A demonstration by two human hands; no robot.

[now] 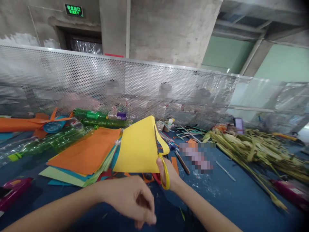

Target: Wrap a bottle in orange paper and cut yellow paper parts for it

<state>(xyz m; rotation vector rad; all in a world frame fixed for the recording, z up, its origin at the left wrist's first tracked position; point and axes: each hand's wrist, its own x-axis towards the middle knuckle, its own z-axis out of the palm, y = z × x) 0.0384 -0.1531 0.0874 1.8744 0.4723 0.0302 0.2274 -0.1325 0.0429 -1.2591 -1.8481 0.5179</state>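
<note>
A yellow sheet of paper (137, 148) stands tilted above the table. A narrow strip along its right edge is cut partly loose and curls outward. My right hand (172, 175) is closed around the yellow-handled scissors (166, 172) at the sheet's lower right corner. The blades are mostly hidden by my hand and the paper. My left hand (132, 199) hangs below the sheet, apart from it, with its fingers curled in and nothing visible in them. Left of the yellow sheet lies a stack of coloured paper, an orange sheet (87, 151) on top.
Green plastic bottles (58, 138) lie at the left, beside an orange paper shape (24, 124). Dried husks and stalks (253, 151) spread over the right side. A brown stick (182, 162) rests on the blue table (212, 199). A perforated metal screen (145, 77) stands behind.
</note>
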